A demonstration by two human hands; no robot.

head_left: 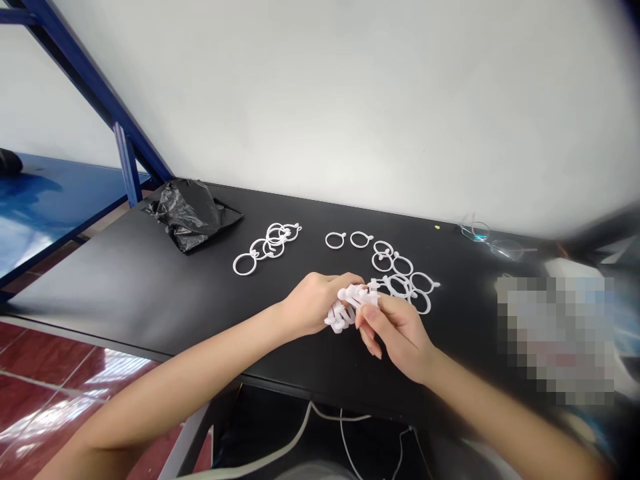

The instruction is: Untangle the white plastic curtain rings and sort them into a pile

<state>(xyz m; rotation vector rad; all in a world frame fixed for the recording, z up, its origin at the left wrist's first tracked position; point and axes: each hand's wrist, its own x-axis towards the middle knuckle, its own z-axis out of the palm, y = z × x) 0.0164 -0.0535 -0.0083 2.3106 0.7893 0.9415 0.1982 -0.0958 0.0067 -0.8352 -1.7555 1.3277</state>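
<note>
My left hand (315, 303) is closed around a bundle of white plastic clips (345, 310) above the black table (125, 287). Meeting it from the right, my right hand (395, 330) pinches one end of the same bundle (367, 299). Several white plastic rings (400, 277) lie loose just beyond my hands. A second cluster of white rings (267, 247) lies further left, partly stacked on each other.
A crumpled black plastic bag (190, 212) sits at the table's back left. Clear glasses (493, 241) lie at the back right near a blurred patch. A blue metal frame (125, 143) stands left of the table. White cables (320, 427) hang below the front edge.
</note>
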